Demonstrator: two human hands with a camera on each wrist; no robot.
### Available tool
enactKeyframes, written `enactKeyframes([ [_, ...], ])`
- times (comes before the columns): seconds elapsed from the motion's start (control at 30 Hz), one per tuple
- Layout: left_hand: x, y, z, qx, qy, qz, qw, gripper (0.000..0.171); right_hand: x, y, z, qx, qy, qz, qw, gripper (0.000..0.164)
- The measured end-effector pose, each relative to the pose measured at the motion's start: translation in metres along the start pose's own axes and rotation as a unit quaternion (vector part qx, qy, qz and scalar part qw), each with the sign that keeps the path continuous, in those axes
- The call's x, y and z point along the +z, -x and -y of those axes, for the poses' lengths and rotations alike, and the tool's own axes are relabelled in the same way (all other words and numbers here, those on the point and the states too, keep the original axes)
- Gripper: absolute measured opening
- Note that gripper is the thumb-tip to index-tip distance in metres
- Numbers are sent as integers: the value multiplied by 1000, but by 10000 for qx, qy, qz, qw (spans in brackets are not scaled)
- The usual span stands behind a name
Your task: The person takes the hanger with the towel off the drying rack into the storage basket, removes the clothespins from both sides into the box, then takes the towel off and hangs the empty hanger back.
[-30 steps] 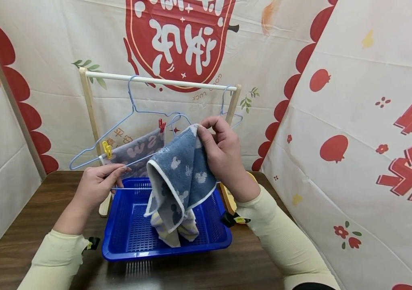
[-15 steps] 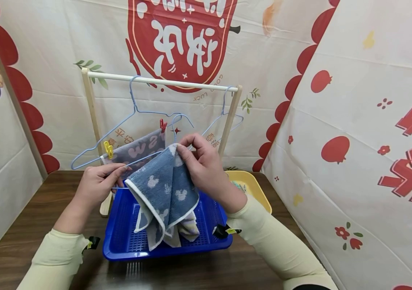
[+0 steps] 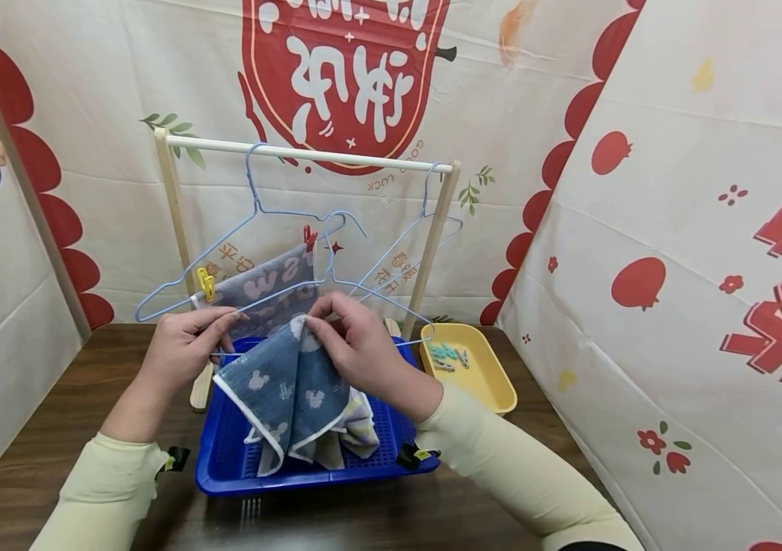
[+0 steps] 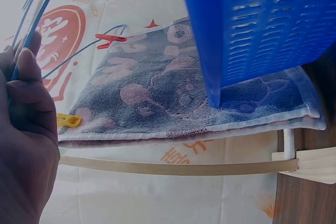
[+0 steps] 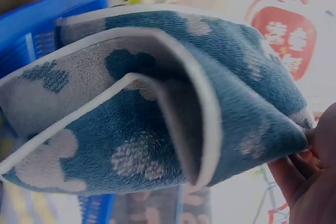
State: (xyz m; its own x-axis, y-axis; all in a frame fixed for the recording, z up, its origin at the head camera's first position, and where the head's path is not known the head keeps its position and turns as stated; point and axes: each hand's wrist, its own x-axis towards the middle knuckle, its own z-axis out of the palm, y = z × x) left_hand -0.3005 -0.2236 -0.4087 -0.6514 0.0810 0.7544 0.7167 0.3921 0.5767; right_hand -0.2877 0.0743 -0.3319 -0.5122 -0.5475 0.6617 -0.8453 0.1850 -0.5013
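Note:
My left hand [image 3: 177, 352] pinches the left end of a light-blue wire hanger [image 3: 330, 268], held up in front of a drying rack. Between thumb and fingers, my right hand [image 3: 370, 352] grips the gathered top of a blue towel [image 3: 274, 398] with pale mouse-head shapes and white edging. The towel hangs folded by the hanger's lower part, above a blue basket [image 3: 322, 480]. Whether it passes through the hanger is hidden. In the right wrist view, the towel's [image 5: 142, 150] loose layers droop from the pinched corner. The left wrist view shows the left hand [image 4: 31, 129] on the wire.
A grey towel [image 3: 260, 289] hangs from another hanger on the rack [image 3: 336, 158], with a yellow clothespin [image 3: 206, 284] and a red clothespin [image 3: 310, 238]. A striped cloth [image 3: 361, 428] lies in the basket. A yellow tray [image 3: 494, 383] at right holds several clothespins [image 3: 443, 352].
My right hand has carried the blue towel left and down toward the left hand, uncovering the hanger's right side and the yellow tray. The left hand keeps its hold, nearly still.

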Motion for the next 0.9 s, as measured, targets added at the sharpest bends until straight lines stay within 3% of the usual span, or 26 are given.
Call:
enactKeyframes([
  [0.13,-1,-1,-1,-123,-47,3,9999,19,7,7,-12,-240,681,590,9956,6],
  [0.27,-2,0,-2,-156,-85,26,9998,19,12,13,-19,-503,1170,1338,9828,14],
  [0.57,-1,0,-2,-115,-61,-3,9999,18,22,20,-30,-443,1830,2816,9409,17],
  [0.7,-1,-1,-5,-217,-75,60,9997,18,28,22,-39,-441,2140,3223,9211,17],
  [0.9,-1,-1,-6,-261,-124,89,9995,17,38,24,-52,-109,2271,3730,8995,17],
])
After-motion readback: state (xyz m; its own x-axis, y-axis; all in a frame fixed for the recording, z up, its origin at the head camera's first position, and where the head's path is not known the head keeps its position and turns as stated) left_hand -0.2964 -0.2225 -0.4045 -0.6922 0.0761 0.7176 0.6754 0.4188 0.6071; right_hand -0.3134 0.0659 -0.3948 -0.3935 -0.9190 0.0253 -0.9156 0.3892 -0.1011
